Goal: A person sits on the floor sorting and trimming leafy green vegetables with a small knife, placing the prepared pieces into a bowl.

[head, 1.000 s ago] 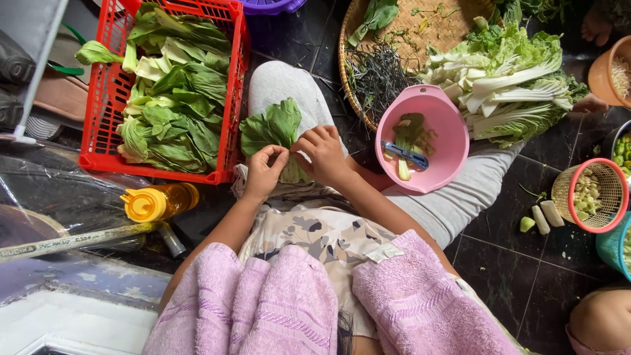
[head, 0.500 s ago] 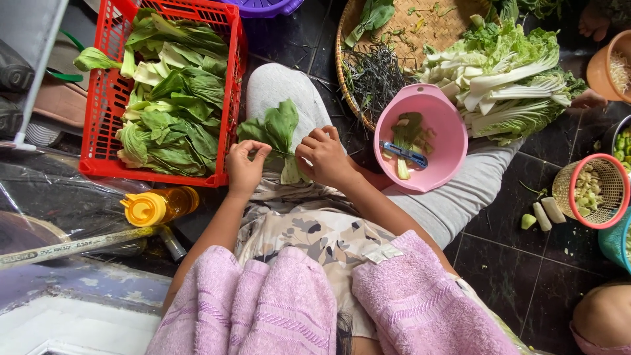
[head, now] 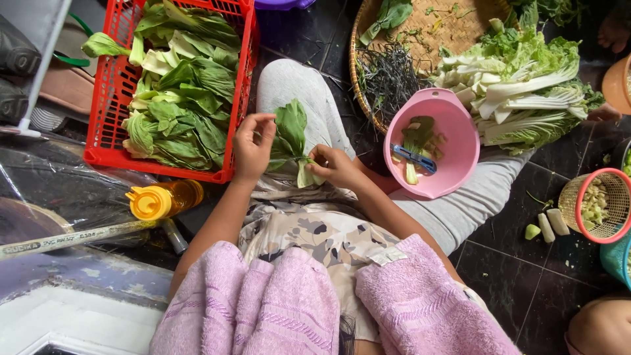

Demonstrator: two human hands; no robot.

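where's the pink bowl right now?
In the head view, the pink bowl sits right of centre on the person's thigh, just right of the right hand and below the round woven tray.

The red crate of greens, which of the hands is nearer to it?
Left. The left hand pinches a leaf just beside the red crate, near its corner. The right hand holds the bok choy stem farther off, toward the pink bowl.

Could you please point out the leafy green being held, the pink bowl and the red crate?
leafy green [head: 290, 131]: head view, on the broad leaf blade.
pink bowl [head: 460, 141]: head view, on the bare inner wall.
red crate [head: 105, 92]: head view, on the left side wall.
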